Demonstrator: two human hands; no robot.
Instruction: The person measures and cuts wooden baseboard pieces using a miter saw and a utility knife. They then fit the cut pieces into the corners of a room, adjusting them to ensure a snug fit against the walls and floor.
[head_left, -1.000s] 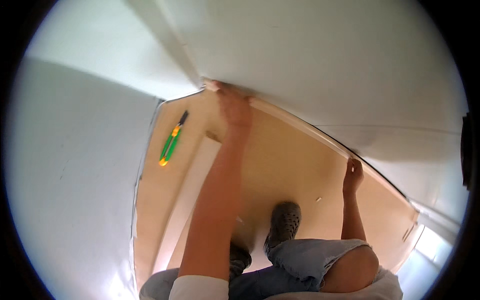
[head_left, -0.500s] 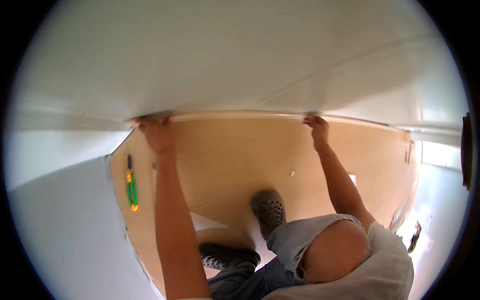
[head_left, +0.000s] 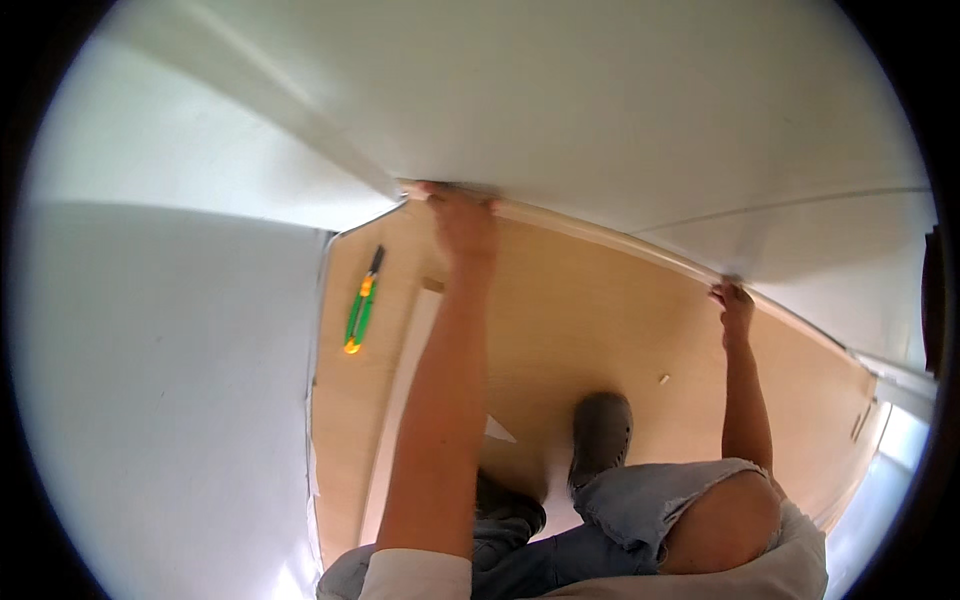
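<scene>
Presently touching a pale strip at two places along the foot of a wall

Spanning the pale strip with the left hand near its left end and the right hand well apart, farther right. Spreading left fingers and thumb along the edge, partly open; blurring too much to tell a grip from a press. Curling right fingers nearly together at the edge, apparently pinching; not showing clearly enough to confirm a hold.

Judging wide spacing as useful against bowing in so long and slim a piece. Favouring light, even pressure at both places, and watching the left end for slipping.

Noting a cream, smooth-looking, narrow length, curving perhaps only through the lens. Recording an off-white, satin-looking wall and a tan, wood-toned floor. Seeing a slim green-and-yellow cutter with a dark tip, lying on the floor below and left of the left hand; also a flat, pale board near the cutter, partly hidden. Logging a tiny pale scrap near a dark shoe.
</scene>
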